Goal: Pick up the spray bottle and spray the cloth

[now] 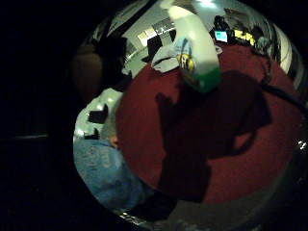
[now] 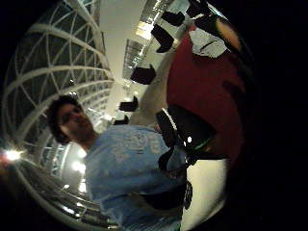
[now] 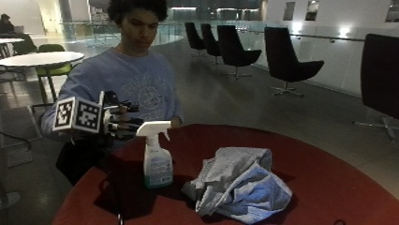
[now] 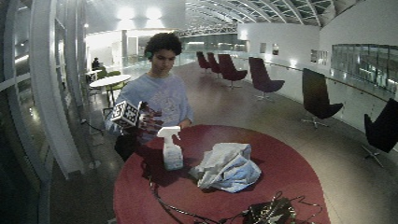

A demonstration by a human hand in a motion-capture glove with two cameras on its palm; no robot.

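progress: nothing done yet | bottle upright on table, just beside cloth, not lifted | right hand raised near its trigger head, fingers relaxed, grasping nothing | left: grasp, lift, spray

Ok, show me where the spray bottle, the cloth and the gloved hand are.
spray bottle (image 3: 158, 165): outside view, on its label.
cloth (image 3: 240, 186): outside view, middle of the crumpled heap.
gloved right hand (image 3: 121, 123): outside view, on the fingers just behind the bottle's white trigger head.
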